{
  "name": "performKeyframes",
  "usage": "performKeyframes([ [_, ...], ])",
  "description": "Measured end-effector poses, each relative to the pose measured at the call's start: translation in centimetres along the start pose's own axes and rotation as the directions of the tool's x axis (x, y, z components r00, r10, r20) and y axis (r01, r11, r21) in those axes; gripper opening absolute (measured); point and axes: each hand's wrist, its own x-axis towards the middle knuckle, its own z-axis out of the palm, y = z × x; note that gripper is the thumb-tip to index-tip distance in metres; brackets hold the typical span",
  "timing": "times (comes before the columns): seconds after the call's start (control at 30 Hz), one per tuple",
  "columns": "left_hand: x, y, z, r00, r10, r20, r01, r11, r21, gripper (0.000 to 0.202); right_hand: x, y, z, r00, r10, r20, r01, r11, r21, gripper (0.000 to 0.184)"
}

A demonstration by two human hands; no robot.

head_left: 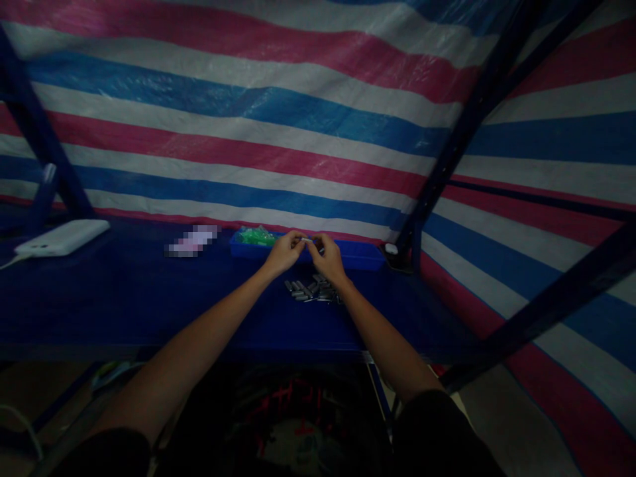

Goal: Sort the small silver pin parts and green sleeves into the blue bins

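Blue tbl, striped tarp bhnd.

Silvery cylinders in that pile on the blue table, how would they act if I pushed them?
The silvery cylinders would probably roll, since they look rounded and lie on their sides on the blue table. They may be slippery, given their sheen. They're likely stiff, as their outlines look straight.

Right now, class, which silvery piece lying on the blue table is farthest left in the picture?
The silvery piece at the pile's left edge, below the left hand in view; the others lie farther right.
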Motion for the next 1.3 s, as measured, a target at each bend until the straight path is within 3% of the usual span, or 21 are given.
performKeyframes([
  [0.1,0.2,-0.4,-0.1,0.999,-0.034,-0.036,0.034,0.999,0.018,0.021,-0.1,0.0,0.1,0.999,-0.028,0.043,0.026,0.999,0.047,0.028],
  [0.27,0.1,-0.2,-0.2,0.997,-0.076,-0.025,0.078,0.994,0.078,0.033,-0.1,0.0,0.1,0.998,-0.052,0.033,0.051,0.998,0.028,0.020],
  [0.47,-0.2,0.4,0.1,0.999,-0.032,0.006,0.033,0.996,-0.077,0.023,0.3,0.2,0.0,1.000,-0.020,-0.007,0.020,1.000,-0.021,0.025],
  [0.63,-0.2,0.1,0.2,0.999,-0.039,-0.012,0.039,0.999,-0.015,0.018,0.3,0.8,0.1,1.000,0.012,0.008,-0.012,1.000,0.016,0.025],
  [0.83,-0.1,-0.1,-0.1,0.992,-0.122,-0.023,0.123,0.989,0.078,0.032,0.2,0.5,0.1,0.998,-0.045,0.039,0.044,0.999,0.014,0.019],
  [0.93,-0.3,0.0,0.1,0.992,-0.120,0.043,0.111,0.978,0.179,0.039,0.3,0.6,-0.1,0.999,-0.040,0.022,0.041,0.998,-0.051,0.019],
  [1.0,-0.6,-0.1,0.3,0.990,-0.083,0.118,0.043,0.952,0.304,0.043,0.4,1.2,-0.3,1.000,-0.016,-0.012,0.014,0.990,-0.138,0.019],
  [1.13,-1.4,-0.1,0.5,0.967,-0.053,0.248,-0.093,0.835,0.542,0.069,0.5,3.2,-1.0,0.992,0.083,-0.100,-0.109,0.947,-0.301,0.017],
  [1.2,-1.8,0.0,0.5,0.942,-0.095,0.322,-0.133,0.774,0.619,0.071,0.5,4.1,-1.3,0.982,0.136,-0.128,-0.172,0.924,-0.341,0.016],
  [1.3,-2.0,0.2,0.6,0.879,-0.214,0.425,-0.155,0.717,0.680,0.058,0.5,4.9,-1.6,0.973,0.189,-0.129,-0.225,0.898,-0.378,0.017],
])
